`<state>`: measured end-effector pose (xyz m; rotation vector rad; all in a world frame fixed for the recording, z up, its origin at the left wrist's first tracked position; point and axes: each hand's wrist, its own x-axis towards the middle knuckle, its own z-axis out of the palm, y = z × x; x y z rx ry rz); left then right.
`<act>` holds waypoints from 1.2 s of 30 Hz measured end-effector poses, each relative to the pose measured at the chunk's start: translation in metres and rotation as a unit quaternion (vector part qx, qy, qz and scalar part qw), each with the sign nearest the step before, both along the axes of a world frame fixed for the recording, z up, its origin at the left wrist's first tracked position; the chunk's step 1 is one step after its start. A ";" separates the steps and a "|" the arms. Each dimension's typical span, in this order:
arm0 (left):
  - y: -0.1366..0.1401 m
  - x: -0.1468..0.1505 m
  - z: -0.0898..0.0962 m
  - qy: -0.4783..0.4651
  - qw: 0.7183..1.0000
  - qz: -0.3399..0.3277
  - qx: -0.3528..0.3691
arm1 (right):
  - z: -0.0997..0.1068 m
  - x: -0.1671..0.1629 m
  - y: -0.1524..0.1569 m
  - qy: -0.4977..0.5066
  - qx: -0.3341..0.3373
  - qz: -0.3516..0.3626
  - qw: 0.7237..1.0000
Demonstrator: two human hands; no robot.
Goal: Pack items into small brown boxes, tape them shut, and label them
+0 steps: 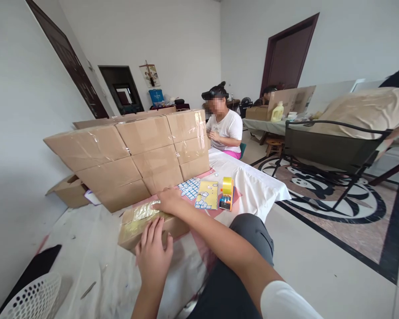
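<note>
A closed cardboard box (128, 237) lies on the cloth-covered table in front of me, with shiny clear-yellow tape (142, 212) along its top. My left hand (154, 248) rests against the near side and top edge of this box, fingers stretched out. On the taped top lies my right hand (169, 201), its fingers laid over the tape's right part; the fingertips are partly hidden. To the right are a tape dispenser (226, 193) with a yellow roll, a yellow sheet of labels (207, 195) and a blue-and-white label sheet (188, 188).
A wall of stacked taped cardboard boxes (156, 164) stands just behind my box. Across the table sits a person (226, 128) in a white shirt. A white perforated basket (33, 299) is at lower left, and a folding chair (329, 148) stands to the right.
</note>
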<state>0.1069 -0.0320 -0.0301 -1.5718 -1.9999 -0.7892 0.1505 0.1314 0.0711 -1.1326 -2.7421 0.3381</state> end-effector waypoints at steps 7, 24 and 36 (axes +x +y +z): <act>0.005 0.005 -0.001 -0.003 1.000 0.009 0.020 | 0.000 0.011 0.006 -0.001 0.027 0.071 0.997; 0.013 -0.010 -0.020 0.004 0.995 -0.067 0.077 | 0.008 0.171 0.089 0.091 0.047 -0.198 0.975; 0.026 -0.018 -0.041 0.014 0.992 -0.040 0.122 | -0.077 0.127 0.125 -0.152 -0.089 -0.142 0.974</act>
